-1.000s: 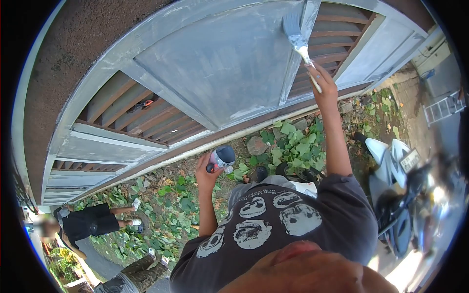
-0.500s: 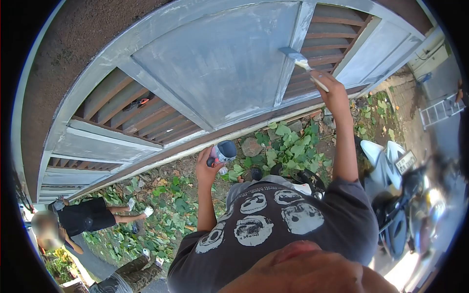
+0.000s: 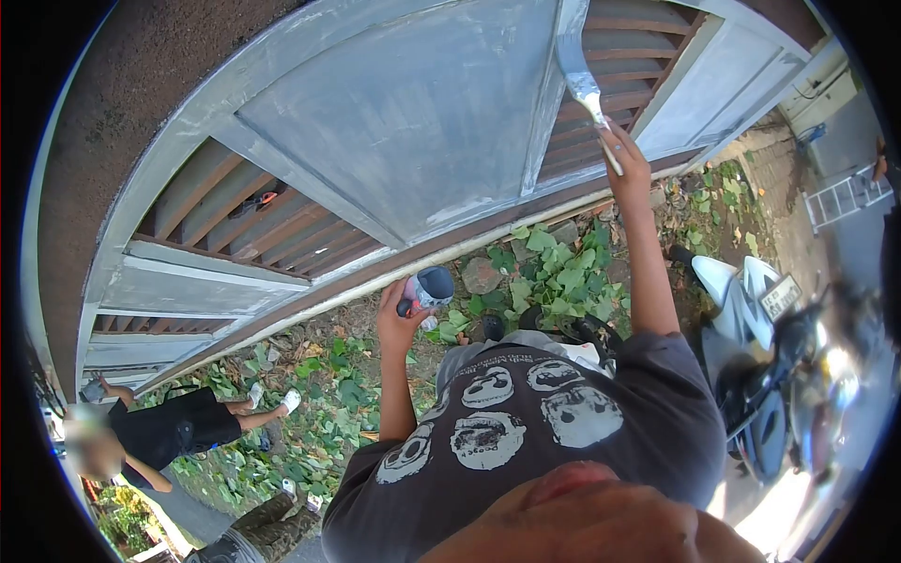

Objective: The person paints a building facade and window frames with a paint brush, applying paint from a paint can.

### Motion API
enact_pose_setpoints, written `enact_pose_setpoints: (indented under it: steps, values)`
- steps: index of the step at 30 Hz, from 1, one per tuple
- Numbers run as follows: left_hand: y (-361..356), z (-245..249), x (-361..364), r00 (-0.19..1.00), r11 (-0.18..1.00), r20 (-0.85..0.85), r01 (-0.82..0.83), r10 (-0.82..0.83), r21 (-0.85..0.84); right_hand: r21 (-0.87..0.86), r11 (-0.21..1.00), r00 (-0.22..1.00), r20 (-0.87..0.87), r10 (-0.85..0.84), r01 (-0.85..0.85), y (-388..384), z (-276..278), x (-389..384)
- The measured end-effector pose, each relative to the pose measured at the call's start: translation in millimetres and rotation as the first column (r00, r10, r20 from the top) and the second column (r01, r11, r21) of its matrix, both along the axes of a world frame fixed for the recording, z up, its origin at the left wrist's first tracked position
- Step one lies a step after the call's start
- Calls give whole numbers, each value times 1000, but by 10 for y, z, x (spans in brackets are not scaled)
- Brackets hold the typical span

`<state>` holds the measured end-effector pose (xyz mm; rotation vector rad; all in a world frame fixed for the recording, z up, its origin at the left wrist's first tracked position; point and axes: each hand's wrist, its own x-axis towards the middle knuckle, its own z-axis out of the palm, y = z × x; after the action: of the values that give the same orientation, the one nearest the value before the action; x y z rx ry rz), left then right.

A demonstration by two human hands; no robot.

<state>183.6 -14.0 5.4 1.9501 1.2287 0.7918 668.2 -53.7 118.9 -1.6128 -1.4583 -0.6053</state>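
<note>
The gate panel (image 3: 413, 113) wears a matt, streaky grey coat of paint beside bare brown slats (image 3: 282, 235), the brush (image 3: 577, 66) has a pale wooden handle and paint-greyed bristles, the small can (image 3: 432, 286) looks smooth, the wall (image 3: 122, 122) rough and grainy, the T-shirt (image 3: 526, 432) printed cloth, the scooter (image 3: 770, 375) glossy plastic.

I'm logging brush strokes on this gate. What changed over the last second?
The right hand swept the brush down the upright bar of the gate, turning it sideways. It then swept back up, so the bristles again point up along the bar. Its grip on the brush never loosened. The left hand still holds the small can, barely shifted.
</note>
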Motion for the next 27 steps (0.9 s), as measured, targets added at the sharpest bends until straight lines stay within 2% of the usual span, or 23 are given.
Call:
enact_pose_setpoints:
  steps: [1, 2, 4, 5, 7, 8, 10, 11, 13, 15, 17, 18, 19, 20, 21, 23, 24, 26, 27]
  values:
    - [-3, 30, 15, 1000, 1000, -1, 3, -3, 2, -102, 995, 999, -40, 19, -23, 18, -176, -1]
    - [-12, 83, 34, 1000, 999, 5, -8, 8, -42, -99, 995, 999, -39, 18, -22, -12, -339, -15]
    - [-6, 109, 56, 1000, 996, 12, -20, 21, -82, -351, 935, 993, -114, 16, -55, -160, -637, -44]
    - [-4, 98, 61, 1000, 998, 11, -10, 11, -65, -348, 936, 994, -112, 17, -55, -197, -764, -20]
    - [-5, 57, 42, 1000, 999, 4, 4, -3, -51, -498, 861, 987, -159, 28, -105, -279, -885, -31]
    - [6, 21, 33, 1000, 999, 9, 21, -20, -41, -498, 861, 987, -160, 25, -102, -295, -924, 5]
    - [23, 16, 45, 999, 999, 17, 42, -42, -30, -605, 790, 988, -152, 16, -105, -290, -719, 30]
    - [27, 30, 57, 999, 998, 9, 49, -48, -37, -605, 790, 989, -151, 11, -101, -271, -587, 58]
    - [46, 20, 77, 998, 997, 0, 61, -61, -47, -499, 859, 994, -70, 89, -112, -211, -230, 121]
    - [89, -35, 99, 995, 995, 16, 99, -99, 7, -343, 938, 999, 1, 51, -48, -162, 384, 58]
    - [98, -21, 130, 995, 995, 10, 103, -103, 9, -232, 972, 1000, -16, 25, -28, -165, 937, 21]
    - [104, -9, 150, 995, 994, 6, 103, -104, 16, -232, 972, 1000, -13, 20, -23, -175, 1131, -9]
    - [106, 5, 170, 994, 994, 10, 107, -107, 18, -93, 996, 999, 43, 14, -10, -174, 1300, -34]
    - [106, 22, 182, 994, 994, 6, 108, -108, 9, 50, 999, 995, 99, 1, -6, -169, 1381, -41]
    - [106, 29, 188, 994, 994, 2, 107, -107, 0, 52, 999, 995, 103, -1, -5, -155, 1372, -22]
    - [129, -90, 151, 994, 994, 12, 111, -111, 18, 278, 960, 997, 74, 9, -29, -102, 1267, 22]
    - [135, -138, 137, 994, 993, 19, 111, -112, 33, 281, 959, 997, 78, 12, -33, -77, 1204, 10]
    - [125, -150, 116, 994, 994, 29, 107, -108, 31, 140, 990, 999, 47, -5, -2, -55, 1009, -46]
    - [116, -151, 93, 993, 994, 34, 108, -109, 27, 26, 999, 1000, -25, 18, -18, -56, 876, -64]
